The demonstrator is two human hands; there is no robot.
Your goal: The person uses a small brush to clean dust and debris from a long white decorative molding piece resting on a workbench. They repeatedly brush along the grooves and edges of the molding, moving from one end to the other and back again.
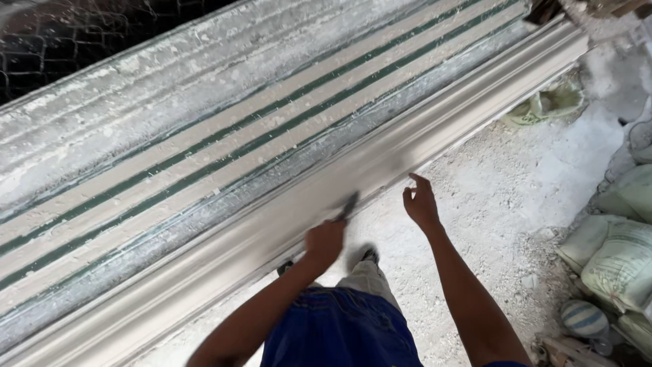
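Long pale plaster cornice moulding (285, 217): laid diagonally, near-left to far-right, along the surface edge. Left hand (324, 242) is closed around a dark tool (349, 204) against it; right hand (421, 202) is held open just beside.

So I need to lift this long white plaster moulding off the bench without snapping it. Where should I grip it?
A judgement: grip the long white plaster moulding from the near side, under its lower front edge, hands spread wide apart. It is long and slender, so a single central grip would likely let it bend.
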